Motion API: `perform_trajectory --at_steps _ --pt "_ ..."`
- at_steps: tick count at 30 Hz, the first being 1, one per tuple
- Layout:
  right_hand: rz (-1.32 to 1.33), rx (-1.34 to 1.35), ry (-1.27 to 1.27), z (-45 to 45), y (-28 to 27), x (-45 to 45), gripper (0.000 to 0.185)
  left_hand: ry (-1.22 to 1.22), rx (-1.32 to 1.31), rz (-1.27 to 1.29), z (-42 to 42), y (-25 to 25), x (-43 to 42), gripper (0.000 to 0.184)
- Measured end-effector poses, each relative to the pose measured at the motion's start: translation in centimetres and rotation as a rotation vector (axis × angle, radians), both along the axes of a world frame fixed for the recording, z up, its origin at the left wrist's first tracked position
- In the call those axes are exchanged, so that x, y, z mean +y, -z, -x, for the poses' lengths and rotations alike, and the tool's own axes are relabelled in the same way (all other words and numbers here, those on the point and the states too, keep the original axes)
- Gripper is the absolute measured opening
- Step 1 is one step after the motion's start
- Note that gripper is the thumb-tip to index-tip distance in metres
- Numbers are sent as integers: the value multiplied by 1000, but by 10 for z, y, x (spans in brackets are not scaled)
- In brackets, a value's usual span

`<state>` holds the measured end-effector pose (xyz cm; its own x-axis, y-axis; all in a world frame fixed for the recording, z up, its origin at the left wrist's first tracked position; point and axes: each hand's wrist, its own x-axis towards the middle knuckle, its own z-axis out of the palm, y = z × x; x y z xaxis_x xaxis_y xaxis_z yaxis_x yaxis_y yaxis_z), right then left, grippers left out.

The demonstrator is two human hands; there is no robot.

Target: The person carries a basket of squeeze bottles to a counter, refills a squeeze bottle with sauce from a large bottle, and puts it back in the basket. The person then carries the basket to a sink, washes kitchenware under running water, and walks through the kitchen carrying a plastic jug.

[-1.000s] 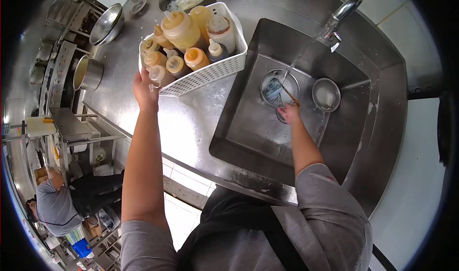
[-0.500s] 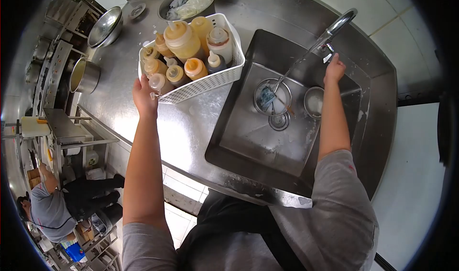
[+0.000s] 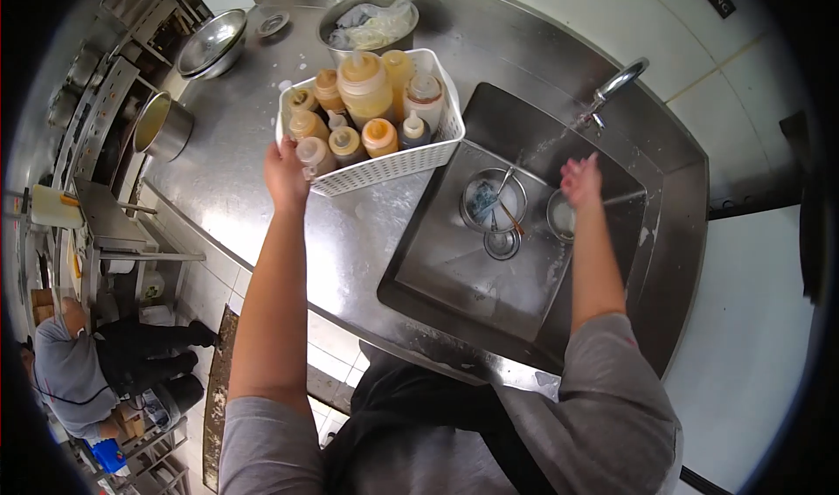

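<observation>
My left hand (image 3: 286, 176) is closed on the left end of a white plastic basket (image 3: 384, 173), which holds several squeeze bottles (image 3: 364, 89) with yellow, orange and dark contents. My right hand (image 3: 583, 182) hangs over the sink (image 3: 472, 283), holding nothing, its fingers apart. Above it is the faucet (image 3: 622, 80), with a thin broken spray of water below the spout. A metal bowl (image 3: 468, 220) in the sink contains a blue-green scrubber (image 3: 481, 200) and utensil handles. Beside it, partly behind my right hand, sits a smaller bowl (image 3: 559, 216).
A metal pot (image 3: 325, 37) with plastic bags stands behind the basket. Stacked metal bowls (image 3: 212, 45) and a deep pot (image 3: 164, 128) are at the left. Another person (image 3: 79, 377) in a grey shirt is at lower left, near shelving.
My right hand has left the faucet lever and come down over the sink. The steady water stream has become a broken spray. My left hand stays on the basket; the view has shifted.
</observation>
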<state>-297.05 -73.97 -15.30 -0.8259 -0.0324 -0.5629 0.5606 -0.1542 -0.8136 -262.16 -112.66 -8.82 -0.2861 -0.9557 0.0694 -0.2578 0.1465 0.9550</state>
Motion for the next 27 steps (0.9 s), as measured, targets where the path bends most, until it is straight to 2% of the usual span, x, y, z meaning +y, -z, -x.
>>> perform_trajectory --at_steps 1,2,3,4,5,6,7,8,9,10,11,12,13,14,15,17,19,21,22,25,27 --pt "41 -62 28 -19 32 2 53 -35 -65 23 1 -3 2 34" --pt "-26 -118 -111 -27 91 19 53 -10 -52 -37 1 -8 3 35" --pt "-192 -72 -43 -81 82 0 44 0 -80 30 3 0 -1 36" --pt "-178 -74 -164 -110 114 5 37 5 -109 99 2 8 -4 39" --pt "-233 -27 -311 -151 104 1 20 33 25 -184 -2 -13 4 43" --pt "-334 43 -385 -187 96 -6 26 57 167 -460 -6 -34 15 51" --pt "-429 119 -470 -217 90 -15 34 23 189 -447 -16 -31 25 51" --pt "-423 241 -561 -240 86 -15 39 161 194 -159 -32 -17 37 61" --pt "-412 357 -646 -260 83 -14 44 295 143 -16 -67 -33 59 69" --pt "-517 479 -731 -278 70 -15 44 420 110 132 -102 -50 80 80" --pt "-624 602 -799 -298 45 -20 44 505 62 224 -140 -52 95 82" --pt "-612 609 -804 -321 17 -30 44 595 0 303 -184 -47 107 76" --pt "-684 757 -905 -345 -12 -40 44 679 -3 490 -228 -40 113 68" --pt "-760 906 -1002 -369 -30 -51 45 827 -138 520 -275 -50 110 58" --pt "-757 914 -998 -391 -36 -63 45 948 -182 557 -318 -41 101 47" --pt "-853 1064 -1181 -431 -46 -93 55 1009 -460 339 -414 19 90 34" --pt "-931 1173 -1244 -467 -50 -127 62 867 -710 54 -491 -11 66 28" --pt "-1087 1282 -1440 -490 -40 -155 79 661 -767 40 -559 -15 43 28" --pt "-1074 1273 -1428 -496 -32 -164 79 589 -863 15 -578 -31 28 30" --pt "-1119 1268 -1375 -500 -19 -192 75 501 -886 31 -603 -53 -21 31" --pt "-1104 1277 -1411 -506 -23 -211 74 421 -614 2 -591 -58 -55 32"
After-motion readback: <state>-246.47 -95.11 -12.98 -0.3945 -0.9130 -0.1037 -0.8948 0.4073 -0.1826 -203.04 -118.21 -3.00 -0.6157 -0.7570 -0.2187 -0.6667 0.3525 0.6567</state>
